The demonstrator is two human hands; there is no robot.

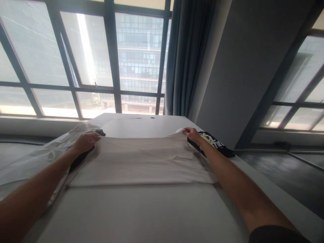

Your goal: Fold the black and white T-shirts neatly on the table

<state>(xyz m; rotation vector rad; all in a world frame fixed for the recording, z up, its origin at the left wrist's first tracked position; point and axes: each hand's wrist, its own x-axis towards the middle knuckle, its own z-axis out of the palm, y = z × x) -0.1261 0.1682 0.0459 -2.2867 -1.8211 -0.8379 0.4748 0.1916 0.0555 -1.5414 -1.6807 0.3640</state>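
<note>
A white garment, probably a T-shirt (141,158), is stretched sideways between my two hands over a white table. My left hand (87,140) pinches its far left corner. At the far right corner, my right hand (191,134) grips the edge between thumb and fingers, where a small flap of cloth sticks up. The far edge is held taut and raised; the near edge hangs or lies across the tabletop, I cannot tell which. Just right of my right hand lies a folded black garment with white and yellow print (214,141).
Crumpled white clothes (68,141), with some dark cloth (100,132) among them, lie along the left side of the white table (136,216). A small dark round spot (152,117) shows near its far edge. Beyond are windows, a grey-blue curtain (189,57) and a grey pillar (240,67).
</note>
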